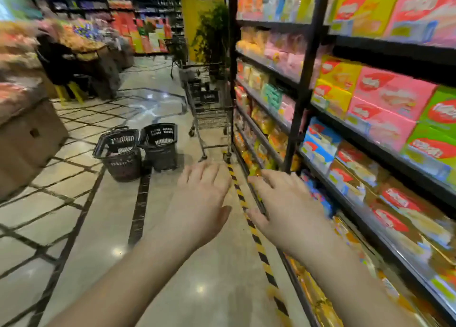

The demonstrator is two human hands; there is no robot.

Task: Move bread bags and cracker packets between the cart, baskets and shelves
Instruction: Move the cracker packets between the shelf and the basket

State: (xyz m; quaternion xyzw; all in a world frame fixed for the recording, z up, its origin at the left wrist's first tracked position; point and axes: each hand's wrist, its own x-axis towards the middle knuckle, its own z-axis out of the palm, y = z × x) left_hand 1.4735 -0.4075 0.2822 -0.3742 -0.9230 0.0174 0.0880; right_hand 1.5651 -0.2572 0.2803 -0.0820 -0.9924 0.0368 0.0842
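Nearest me, the person's hands hang over the floor (pixel 98 228), side by side and apart. The left hand (pixel 199 203) and right hand (pixel 288 210) are both spread loose and hold nothing. At eleven o'clock two black baskets (pixel 118 153) stand together on the tiles. The cart (pixel 212 114) sits at twelve o'clock, close against the shelves (pixel 394 52). These run from one to three o'clock, stocked with cracker packets (pixel 394 99).

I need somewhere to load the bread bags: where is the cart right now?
In the head view the cart stands ahead, right of centre, beside the shelves and beyond the two black baskets.
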